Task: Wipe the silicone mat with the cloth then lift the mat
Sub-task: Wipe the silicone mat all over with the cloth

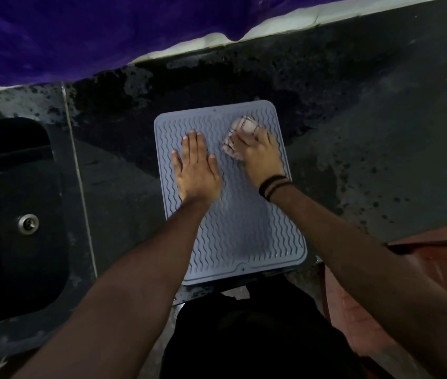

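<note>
Head view: a grey rectangular silicone mat with wavy raised ribs (240, 228) lies flat on a dark, speckled stone countertop (367, 119), its near edge reaching the counter's front edge. The left hand (196, 166) rests palm down on the mat's left half, fingers extended and held together, gripping nothing. The right hand (262, 157) presses on the mat's far right area with its fingers curled over a bunched, pale cloth with dark stitched lines (240, 135); the cloth is pinned between the fingers and the mat surface, and part of it protrudes beyond the fingertips. Black bands (274, 186) encircle the right wrist. The two hands lie near each other but apart. A dark sink basin with a round metal drain (28, 222) is set into the counter to the left of the mat. Purple fabric (80, 31) covers the area behind the counter.
</note>
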